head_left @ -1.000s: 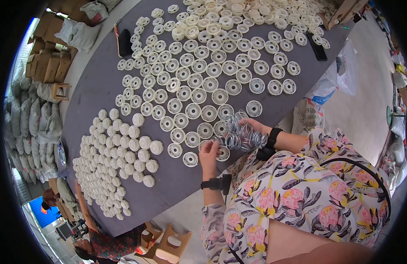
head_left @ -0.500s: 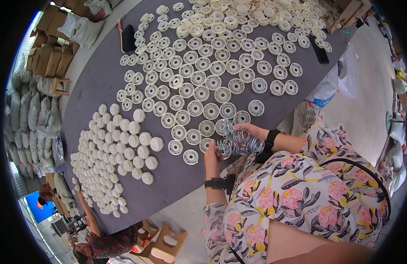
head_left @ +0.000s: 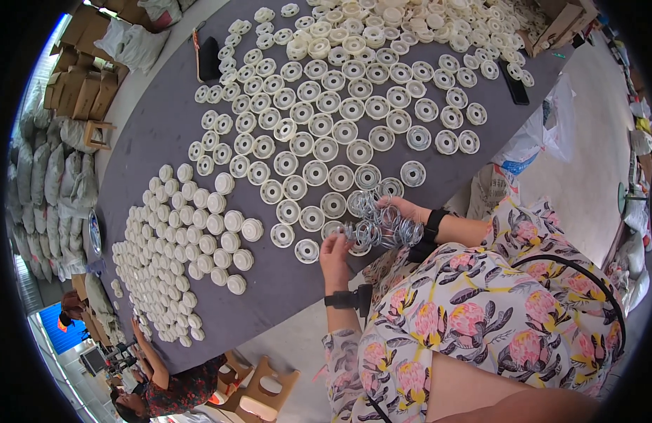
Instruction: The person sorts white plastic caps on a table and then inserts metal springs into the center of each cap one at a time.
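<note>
My right hand (head_left: pixel 408 209) is closed round a tangled bunch of shiny metal coil springs (head_left: pixel 389 229) at the table's near edge. Close on its left, my left hand (head_left: pixel 334 255) pinches at a spring on the left end of the bunch. Its fingertips hover over the nearest white plastic rings, which are round with a dark hole in the middle. One such ring (head_left: pixel 307 251) lies just left of that hand. Metal coils seem to sit inside a few rings, among them a ring (head_left: pixel 418 138) farther back. The bunch partly hides several rings beneath it.
Stepped white round caps (head_left: pixel 215 203) cover the table's left part. A heap of loose rings (head_left: pixel 410 21) lies at the far end by a cardboard box (head_left: pixel 562 25). A dark phone (head_left: pixel 513 83) rests near the right edge. Another person (head_left: pixel 178 391) reaches onto the table at lower left.
My left hand has shifted slightly left and down, drawing at the springs' left end. The right hand stays put. Coils now seem to show in the ring beyond it. The other person's arm has moved.
</note>
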Tool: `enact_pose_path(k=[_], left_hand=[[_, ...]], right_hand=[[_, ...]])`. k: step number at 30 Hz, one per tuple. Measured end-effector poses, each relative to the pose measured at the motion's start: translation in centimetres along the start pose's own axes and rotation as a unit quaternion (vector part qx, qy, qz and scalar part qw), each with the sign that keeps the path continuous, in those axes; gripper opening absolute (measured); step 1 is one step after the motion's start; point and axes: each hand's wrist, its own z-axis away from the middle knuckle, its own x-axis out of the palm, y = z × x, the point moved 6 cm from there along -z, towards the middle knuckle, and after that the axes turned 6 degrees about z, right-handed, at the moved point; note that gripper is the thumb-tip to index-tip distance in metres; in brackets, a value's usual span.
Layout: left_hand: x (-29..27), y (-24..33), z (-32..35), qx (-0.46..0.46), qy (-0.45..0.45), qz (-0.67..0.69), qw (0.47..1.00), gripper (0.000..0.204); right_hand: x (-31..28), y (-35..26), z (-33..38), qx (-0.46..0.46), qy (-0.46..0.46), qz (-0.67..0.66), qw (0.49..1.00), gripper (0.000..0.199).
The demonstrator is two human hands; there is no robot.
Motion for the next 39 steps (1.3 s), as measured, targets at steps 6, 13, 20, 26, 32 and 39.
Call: enact_pose_path(k=[6, 13, 20, 26, 32, 39], left_hand=[[-5.4, 4.2, 1.0, 0.114, 0.126, 0.040, 0.985, 0.009], [-10.8, 9.6, 3.2, 0.375, 0.319, -0.463, 0.737, 0.016], [-9.7, 8.5, 3.8, 0.298, 0.282, -0.669, 0.620, 0.022], [-11.1, 8.7, 4.7, 0.305, 0.319, -0.608, 0.660, 0.027], [-1.7, 6.1, 1.9, 0.109, 0.009, -0.115, 0.987, 0.035], [0.5, 4.0, 1.1, 0.005, -0.144, -0.188, 0.971, 0.047]], right_hand=[[1.2, 0.6, -0.4, 0.025, -0.070, -0.017, 0.997, 0.035], [0.5, 0.9, -0.6, 0.020, -0.020, 0.003, 1.000, 0.032], [0.0, 1.7, -1.7, 0.023, -0.005, 0.016, 1.000, 0.029], [3.5, 2.6, -0.5, 0.020, 0.009, 0.048, 0.999, 0.032], [3.2, 4.6, -2.2, 0.043, -0.012, 0.040, 0.998, 0.031], [5.1, 5.5, -1.0, 0.078, -0.023, 0.131, 0.988, 0.029]])
